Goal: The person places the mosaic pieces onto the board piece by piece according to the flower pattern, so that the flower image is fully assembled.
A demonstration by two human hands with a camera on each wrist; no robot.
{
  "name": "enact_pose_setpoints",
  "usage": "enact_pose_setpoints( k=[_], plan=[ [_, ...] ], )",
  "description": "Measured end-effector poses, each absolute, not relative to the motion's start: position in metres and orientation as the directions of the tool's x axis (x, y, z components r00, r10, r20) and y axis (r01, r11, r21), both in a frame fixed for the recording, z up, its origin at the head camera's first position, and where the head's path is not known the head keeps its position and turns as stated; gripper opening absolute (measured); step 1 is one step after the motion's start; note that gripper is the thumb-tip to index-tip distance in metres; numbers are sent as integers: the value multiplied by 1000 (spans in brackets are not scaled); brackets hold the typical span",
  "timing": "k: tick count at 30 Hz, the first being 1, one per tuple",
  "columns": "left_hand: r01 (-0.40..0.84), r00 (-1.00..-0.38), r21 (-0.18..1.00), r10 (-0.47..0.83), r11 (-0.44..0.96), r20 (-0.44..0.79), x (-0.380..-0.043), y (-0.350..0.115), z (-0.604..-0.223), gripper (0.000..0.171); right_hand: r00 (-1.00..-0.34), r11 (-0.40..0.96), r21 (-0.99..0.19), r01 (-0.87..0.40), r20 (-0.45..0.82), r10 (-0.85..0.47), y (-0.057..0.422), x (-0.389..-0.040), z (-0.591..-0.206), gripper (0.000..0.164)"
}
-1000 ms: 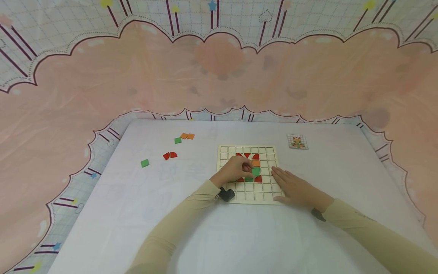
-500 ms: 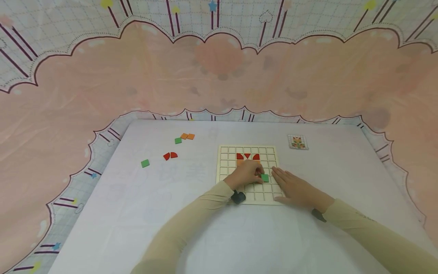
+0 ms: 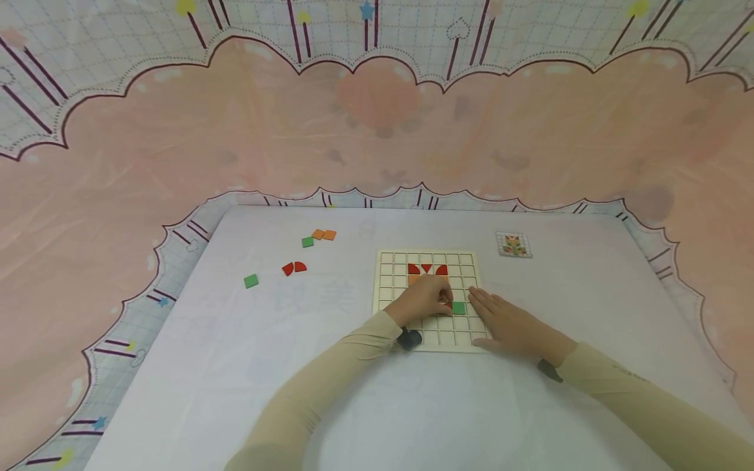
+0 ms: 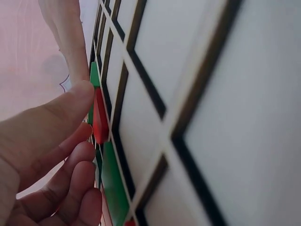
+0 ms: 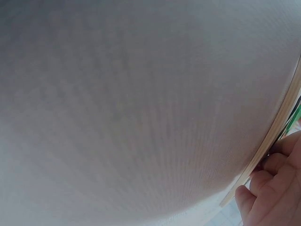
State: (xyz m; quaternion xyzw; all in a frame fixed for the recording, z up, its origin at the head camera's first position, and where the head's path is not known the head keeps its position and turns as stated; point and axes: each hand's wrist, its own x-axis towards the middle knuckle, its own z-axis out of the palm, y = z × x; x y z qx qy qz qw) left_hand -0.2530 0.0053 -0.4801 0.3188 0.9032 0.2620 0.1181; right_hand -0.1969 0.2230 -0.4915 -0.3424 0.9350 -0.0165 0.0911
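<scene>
Fingers bent and spread only narrowly, a person's left hand [image 3: 421, 299] reaches over a pale gridded board [image 3: 446, 338], thumb at the left edge of a green square [image 3: 459, 308] lying in a cell right of centre; whether it pinches the piece cannot be told. The right hand [image 3: 512, 324], fingers straight, rests along the board's right edge. A red piece [image 4: 99, 117] sits just left of the green square, partly covered by the left hand. Two red quarter circles [image 3: 413, 269] flank a red triangle [image 3: 427, 268] at the board's far side. On the white worktop [image 3: 177, 366], loose green, orange and red tiles [image 3: 300, 267] lie well to the left, while a small pattern card [image 3: 514, 244] lies at far right, before a peach-coloured cloth [image 3: 377, 144]
</scene>
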Motion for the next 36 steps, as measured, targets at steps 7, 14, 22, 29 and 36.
enact_pose_setpoints(
  k=[7,14,22,29,36],
  plan=[
    [524,-755,558,654,643,-43,-251,8,-477,19,-746,761,-92,-642,-155,-648,223,-196,-490,85],
    [530,-754,547,655,648,-45,-252,9,-478,19,-754,771,-99,-629,-167,-636,222,-196,-489,86],
    [514,-748,581,662,632,-58,-252,6,-477,22,-752,770,-103,-630,-170,-637,221,-196,-487,85],
    [531,-724,612,689,587,-33,-255,-6,-475,21,-749,767,-101,-634,-170,-641,222,-196,-486,85],
    [514,-695,677,718,527,-32,-261,-26,-475,24,-754,776,-99,-623,-186,-629,222,-195,-484,86]
  ],
)
